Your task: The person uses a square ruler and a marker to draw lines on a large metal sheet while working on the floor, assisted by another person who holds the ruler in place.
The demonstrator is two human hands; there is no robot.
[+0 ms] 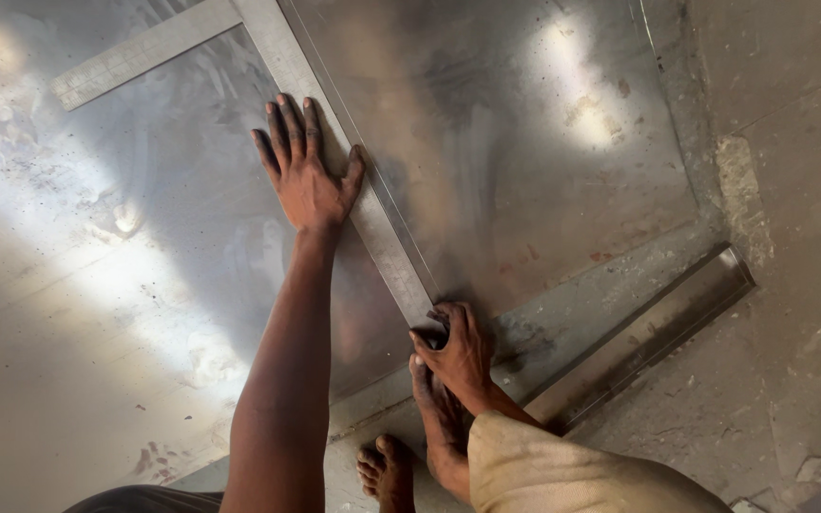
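The left hand (304, 176) lies flat, fingers spread, pinning the long grey steel square (353, 171) against the shiny metal sheet (525, 142) on the floor (791, 285) — likely to stop slipping. The right hand (455, 350) pinches closed at the square's near end — what it grips I cannot tell.

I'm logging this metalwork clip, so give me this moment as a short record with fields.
surface: large metal sheet lying flat on a concrete floor
tool: L-shaped steel square laid on the sheet
left hand: spread flat, pressing on the sheet beside the square's long arm
right hand: fingers pinched at the square's near end; what it holds is hidden
nearby: metal channel, bare feet
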